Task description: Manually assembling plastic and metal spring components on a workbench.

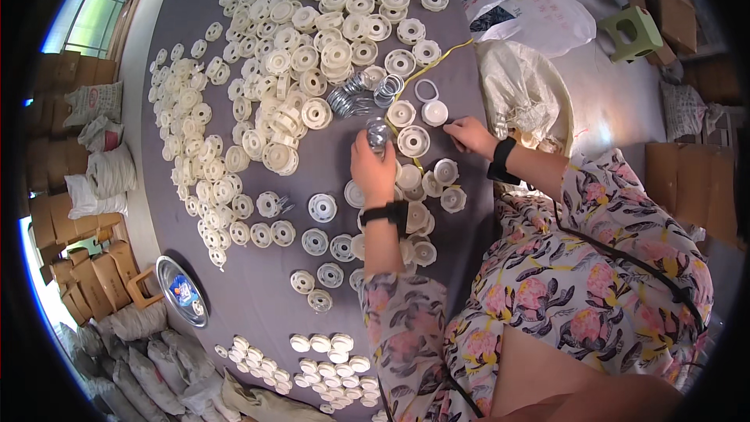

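My left hand (373,170) is closed around a small stack of shiny metal rings (378,133), held just over the table. Curled at the table's right edge, my right hand (471,136) has its thumb and finger pressed together; whatever is in them, if anything, cannot be made out. Close to its fingertips lies a round white cap (434,113), with a thin pale ring (426,91) above it. Between the hands sits a cream plastic wheel-like part (413,141). More metal rings (388,91) lie loose and stacked beyond my left hand.
Heaps of cream wheel-like parts (273,62) cover the grey table's far and left areas. Finished-looking white rounds (336,375) stand in rows near the left-hand end. A metal tray (183,292) holds a blue packet. A woven sack (525,90) and plastic bag (539,19) lie right.
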Tool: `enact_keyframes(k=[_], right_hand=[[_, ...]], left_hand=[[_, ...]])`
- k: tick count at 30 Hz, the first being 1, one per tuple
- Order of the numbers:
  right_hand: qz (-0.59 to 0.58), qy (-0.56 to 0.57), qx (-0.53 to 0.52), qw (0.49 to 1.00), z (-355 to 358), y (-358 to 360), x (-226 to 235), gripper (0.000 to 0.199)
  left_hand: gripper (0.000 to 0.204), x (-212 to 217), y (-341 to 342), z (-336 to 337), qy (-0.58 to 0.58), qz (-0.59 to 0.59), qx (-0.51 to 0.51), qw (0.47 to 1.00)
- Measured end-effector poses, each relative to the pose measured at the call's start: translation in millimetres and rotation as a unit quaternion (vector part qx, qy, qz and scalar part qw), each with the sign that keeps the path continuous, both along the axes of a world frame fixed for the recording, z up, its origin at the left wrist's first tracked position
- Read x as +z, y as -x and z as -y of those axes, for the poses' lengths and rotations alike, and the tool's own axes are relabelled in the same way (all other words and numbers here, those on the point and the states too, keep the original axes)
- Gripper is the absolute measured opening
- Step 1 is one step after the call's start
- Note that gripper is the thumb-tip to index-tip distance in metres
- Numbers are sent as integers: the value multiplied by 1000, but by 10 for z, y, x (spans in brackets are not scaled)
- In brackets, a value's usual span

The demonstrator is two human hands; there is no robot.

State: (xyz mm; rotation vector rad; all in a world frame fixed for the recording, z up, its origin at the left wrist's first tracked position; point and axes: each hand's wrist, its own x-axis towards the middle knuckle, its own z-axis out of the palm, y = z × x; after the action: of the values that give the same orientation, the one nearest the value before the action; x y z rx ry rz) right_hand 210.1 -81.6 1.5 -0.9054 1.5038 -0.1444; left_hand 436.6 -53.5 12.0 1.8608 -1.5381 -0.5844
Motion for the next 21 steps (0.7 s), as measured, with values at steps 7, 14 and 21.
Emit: enact_keyframes(k=[7,14,21], right_hand=[[279,142,23,950,-280,-802,499,58],[271,-36,46,961,-663,-1156,574,46],[253,44,-21,966,-1246,-1447,266,33]], left_hand=[[49,591,68,-760,-8,-106,-38,994],[50,726,-54,-1485,25,-76,36,996],[29,493,68,-2142,14,-395,231,889]])
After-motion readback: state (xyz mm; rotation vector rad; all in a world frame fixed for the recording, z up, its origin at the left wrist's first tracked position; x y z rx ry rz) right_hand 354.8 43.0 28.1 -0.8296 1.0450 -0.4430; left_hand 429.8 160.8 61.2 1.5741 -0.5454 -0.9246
